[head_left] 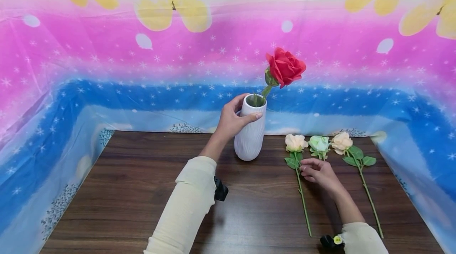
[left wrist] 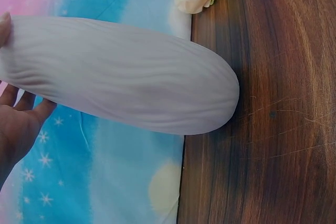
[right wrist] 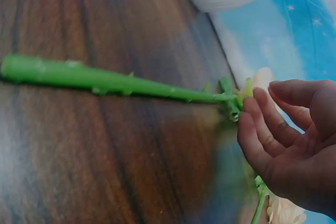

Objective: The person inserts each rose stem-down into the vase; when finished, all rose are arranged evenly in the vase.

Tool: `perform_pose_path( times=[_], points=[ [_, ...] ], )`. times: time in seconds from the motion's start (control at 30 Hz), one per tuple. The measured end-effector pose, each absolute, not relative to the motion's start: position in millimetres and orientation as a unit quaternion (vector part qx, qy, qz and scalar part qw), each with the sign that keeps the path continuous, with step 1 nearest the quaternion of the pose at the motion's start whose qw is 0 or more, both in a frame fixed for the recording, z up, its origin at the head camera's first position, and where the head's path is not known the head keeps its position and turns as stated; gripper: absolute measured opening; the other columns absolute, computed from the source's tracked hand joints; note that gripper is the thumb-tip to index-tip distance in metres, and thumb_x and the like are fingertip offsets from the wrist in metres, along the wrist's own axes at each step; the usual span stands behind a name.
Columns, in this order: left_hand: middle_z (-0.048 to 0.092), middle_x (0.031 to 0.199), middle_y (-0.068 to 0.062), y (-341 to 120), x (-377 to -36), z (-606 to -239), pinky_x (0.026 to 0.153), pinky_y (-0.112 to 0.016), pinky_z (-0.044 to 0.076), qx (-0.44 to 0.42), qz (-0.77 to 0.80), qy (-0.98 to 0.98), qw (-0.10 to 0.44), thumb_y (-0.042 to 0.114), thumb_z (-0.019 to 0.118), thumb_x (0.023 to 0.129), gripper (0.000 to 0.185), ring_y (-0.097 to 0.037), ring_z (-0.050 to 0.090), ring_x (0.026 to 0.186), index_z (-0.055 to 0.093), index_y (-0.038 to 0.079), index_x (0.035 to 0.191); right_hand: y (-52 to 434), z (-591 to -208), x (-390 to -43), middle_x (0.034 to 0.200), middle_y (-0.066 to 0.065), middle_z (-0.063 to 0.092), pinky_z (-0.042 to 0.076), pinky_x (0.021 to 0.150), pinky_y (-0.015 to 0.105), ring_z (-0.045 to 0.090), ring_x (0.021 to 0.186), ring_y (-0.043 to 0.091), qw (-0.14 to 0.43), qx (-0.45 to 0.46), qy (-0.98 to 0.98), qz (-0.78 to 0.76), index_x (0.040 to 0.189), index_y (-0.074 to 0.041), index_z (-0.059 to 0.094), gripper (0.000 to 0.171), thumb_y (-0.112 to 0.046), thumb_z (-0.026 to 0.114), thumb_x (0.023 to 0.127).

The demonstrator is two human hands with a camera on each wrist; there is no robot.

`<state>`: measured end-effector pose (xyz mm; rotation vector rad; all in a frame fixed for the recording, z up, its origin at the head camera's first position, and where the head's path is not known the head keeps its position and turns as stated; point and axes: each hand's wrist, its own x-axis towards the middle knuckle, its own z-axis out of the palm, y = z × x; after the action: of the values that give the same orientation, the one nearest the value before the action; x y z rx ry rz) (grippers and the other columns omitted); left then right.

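Note:
My left hand (head_left: 231,118) grips a white ribbed vase (head_left: 249,137) near its rim, thumb across the front. The vase stands at the far part of the table, its lower half plain in the left wrist view (left wrist: 131,77). A red artificial rose (head_left: 286,67) leans out of it to the right. Beside the leaves of a peach rose (head_left: 296,143) is my right hand (head_left: 320,173), fingers bent and thumb apart from them. In the right wrist view its fingertips come right at that rose's green stem (right wrist: 131,83).
A pale green rose (head_left: 319,144) lies partly behind the right hand. Farther right lies another peach rose (head_left: 342,142), its stem toward the front. The dark wooden table (head_left: 135,190) is bordered by a printed cloth (head_left: 107,95) at the back and sides.

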<state>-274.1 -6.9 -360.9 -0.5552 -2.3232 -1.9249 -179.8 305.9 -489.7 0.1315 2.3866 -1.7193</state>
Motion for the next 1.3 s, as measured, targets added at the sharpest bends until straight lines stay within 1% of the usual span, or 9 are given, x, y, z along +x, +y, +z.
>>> perform_pose_path(
  times=[0.1, 0.23, 0.37, 0.5, 0.73, 0.9, 1.03, 1.17, 1.3],
  points=[
    [0.064, 0.137, -0.011, -7, -274, -361, 0.112, -0.050, 0.050, -0.184, -0.629, -0.754, 0.039, 0.020, 0.084, 0.085, 0.068, -0.031, 0.061, 0.131, 0.054, 0.015, 0.145, 305, -494, -181, 0.114, 0.015, 0.072, 0.061, 0.081, 0.027, 0.068, 0.089, 0.006, 0.108, 0.046, 0.824, -0.554, 0.134, 0.012, 0.055, 0.039, -0.007, 0.057, 0.100],
    [0.064, 0.137, -0.011, -6, -275, -361, 0.112, -0.049, 0.049, -0.183, -0.629, -0.754, 0.039, 0.020, 0.084, 0.085, 0.067, -0.030, 0.061, 0.131, 0.054, 0.015, 0.145, 305, -498, -182, 0.106, 0.014, 0.073, 0.061, 0.076, 0.027, 0.066, 0.085, 0.007, 0.110, 0.045, 0.842, -0.527, 0.129, 0.014, 0.058, 0.035, -0.003, 0.058, 0.099],
    [0.064, 0.137, -0.011, -6, -275, -361, 0.112, -0.050, 0.050, -0.182, -0.630, -0.754, 0.037, 0.020, 0.083, 0.086, 0.066, -0.030, 0.061, 0.131, 0.054, 0.015, 0.145, 305, -500, -184, 0.102, 0.017, 0.074, 0.061, 0.073, 0.026, 0.066, 0.082, 0.007, 0.103, 0.043, 0.857, -0.503, 0.125, 0.015, 0.061, 0.032, -0.002, 0.058, 0.098],
    [0.063, 0.138, -0.010, -7, -274, -361, 0.112, -0.049, 0.050, -0.180, -0.629, -0.755, 0.036, 0.021, 0.083, 0.086, 0.067, -0.030, 0.061, 0.132, 0.054, 0.015, 0.146, 303, -500, -186, 0.101, 0.020, 0.074, 0.061, 0.071, 0.028, 0.069, 0.079, 0.010, 0.097, 0.057, 0.870, -0.480, 0.123, 0.014, 0.063, 0.032, -0.007, 0.060, 0.098],
    [0.063, 0.140, -0.010, -6, -273, -360, 0.110, -0.050, 0.051, -0.178, -0.626, -0.758, 0.035, 0.022, 0.084, 0.085, 0.069, -0.030, 0.061, 0.132, 0.053, 0.016, 0.146, 296, -498, -188, 0.098, 0.014, 0.074, 0.060, 0.069, 0.027, 0.067, 0.076, 0.011, 0.102, 0.094, 0.876, -0.462, 0.120, 0.008, 0.067, 0.036, -0.020, 0.068, 0.096],
    [0.063, 0.140, -0.011, -6, -273, -360, 0.110, -0.050, 0.051, -0.177, -0.625, -0.759, 0.035, 0.023, 0.083, 0.085, 0.069, -0.031, 0.061, 0.132, 0.053, 0.015, 0.146, 293, -496, -189, 0.087, 0.008, 0.072, 0.053, 0.063, 0.026, 0.062, 0.071, 0.011, 0.093, 0.099, 0.899, -0.416, 0.108, 0.004, 0.070, 0.032, -0.023, 0.075, 0.091],
    [0.063, 0.140, -0.011, -7, -274, -361, 0.110, -0.050, 0.051, -0.176, -0.625, -0.760, 0.036, 0.022, 0.083, 0.085, 0.068, -0.031, 0.061, 0.132, 0.053, 0.015, 0.146, 292, -495, -189, 0.077, 0.003, 0.066, 0.048, 0.060, 0.027, 0.057, 0.067, 0.013, 0.092, 0.103, 0.909, -0.393, 0.095, -0.001, 0.069, 0.026, -0.023, 0.079, 0.087],
    [0.063, 0.139, -0.011, -7, -274, -361, 0.110, -0.050, 0.051, -0.177, -0.626, -0.759, 0.037, 0.022, 0.083, 0.086, 0.068, -0.031, 0.061, 0.132, 0.053, 0.015, 0.146, 291, -494, -189, 0.070, 0.001, 0.062, 0.047, 0.058, 0.027, 0.058, 0.064, 0.014, 0.103, 0.108, 0.916, -0.373, 0.085, -0.005, 0.066, 0.023, -0.023, 0.080, 0.085],
    [0.063, 0.140, -0.011, -7, -275, -361, 0.110, -0.050, 0.051, -0.179, -0.627, -0.758, 0.036, 0.022, 0.083, 0.086, 0.068, -0.031, 0.061, 0.133, 0.053, 0.015, 0.147, 290, -492, -189, 0.070, 0.001, 0.064, 0.050, 0.058, 0.026, 0.061, 0.063, 0.013, 0.113, 0.113, 0.921, -0.356, 0.082, -0.006, 0.068, 0.021, -0.023, 0.080, 0.085]
  ],
)
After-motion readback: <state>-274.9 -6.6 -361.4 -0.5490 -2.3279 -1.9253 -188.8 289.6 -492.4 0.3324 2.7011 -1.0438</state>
